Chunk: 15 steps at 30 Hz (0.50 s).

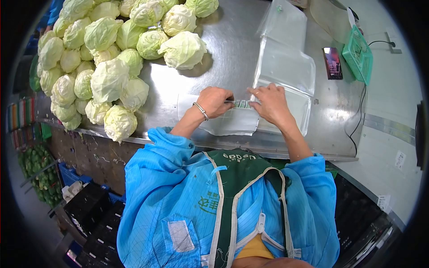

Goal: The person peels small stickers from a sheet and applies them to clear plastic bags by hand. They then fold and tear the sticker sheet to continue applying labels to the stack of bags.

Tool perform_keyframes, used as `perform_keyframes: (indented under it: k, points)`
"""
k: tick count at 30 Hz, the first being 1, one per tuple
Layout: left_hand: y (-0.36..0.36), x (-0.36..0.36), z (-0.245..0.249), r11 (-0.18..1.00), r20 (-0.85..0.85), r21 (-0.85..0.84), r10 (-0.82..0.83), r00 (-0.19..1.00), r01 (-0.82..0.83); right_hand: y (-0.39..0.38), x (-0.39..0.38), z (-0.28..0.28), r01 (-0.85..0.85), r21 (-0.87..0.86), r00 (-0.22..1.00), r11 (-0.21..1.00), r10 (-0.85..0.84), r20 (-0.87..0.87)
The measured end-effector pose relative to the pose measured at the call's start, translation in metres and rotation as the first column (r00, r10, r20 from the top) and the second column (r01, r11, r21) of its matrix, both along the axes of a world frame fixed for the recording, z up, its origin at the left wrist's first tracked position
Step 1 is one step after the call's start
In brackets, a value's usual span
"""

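Note:
A white sheet (232, 123) of what look like labels lies on the steel table near its front edge, with a short row of green-printed labels (242, 104) along its upper part. My left hand (215, 101), a bracelet at its wrist, is closed with the fingertips pinching at the left end of that row. My right hand (271, 104) is over the right end; its thumb touches the row while the other fingers are apart, above the clear plastic bags (286, 67). Those flat bags overlap in a stack running away from me, partly under my right hand.
Many cabbages (107, 80) are heaped on the left of the steel table (228, 49). At the right lie a phone (332, 63) and a green basket (359, 56), with a black cable (361, 111) hanging down. Dark crates (91, 214) stand on the floor at the lower left.

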<state>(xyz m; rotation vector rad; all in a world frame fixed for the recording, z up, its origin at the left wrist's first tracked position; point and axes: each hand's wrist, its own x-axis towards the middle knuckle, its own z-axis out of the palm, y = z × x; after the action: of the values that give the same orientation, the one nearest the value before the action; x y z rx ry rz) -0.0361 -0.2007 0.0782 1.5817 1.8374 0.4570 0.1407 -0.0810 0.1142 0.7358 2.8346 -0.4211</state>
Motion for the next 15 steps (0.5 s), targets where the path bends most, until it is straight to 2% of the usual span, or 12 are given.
perform_keyframes:
  k: [1,4,5,7,15]
  points:
    - [0.0,0.0,-0.001,1.0,0.008,-0.004,0.004,1.0,-0.003,0.001,0.003,0.0,0.009,0.104,0.998,0.995,-0.003,-0.058]
    - [0.001,0.002,-0.003,1.0,0.025,-0.002,0.002,1.0,-0.002,0.011,0.008,-0.015,-0.095,0.08,0.942,0.992,0.116,-0.315]
    - [0.001,0.003,-0.004,1.0,0.029,0.003,0.0,1.0,0.0,0.01,0.009,-0.016,-0.072,-0.139,0.963,0.988,0.033,-0.266]
    - [0.002,0.004,-0.004,1.0,0.025,0.004,-0.005,1.0,0.005,0.006,0.006,-0.013,0.012,-0.543,0.989,0.84,-0.09,-0.118]
    - [0.006,0.008,-0.008,1.0,0.047,-0.022,-0.019,0.999,0.02,-0.003,0.011,-0.017,-0.041,-0.302,0.988,0.952,-0.007,-0.154]
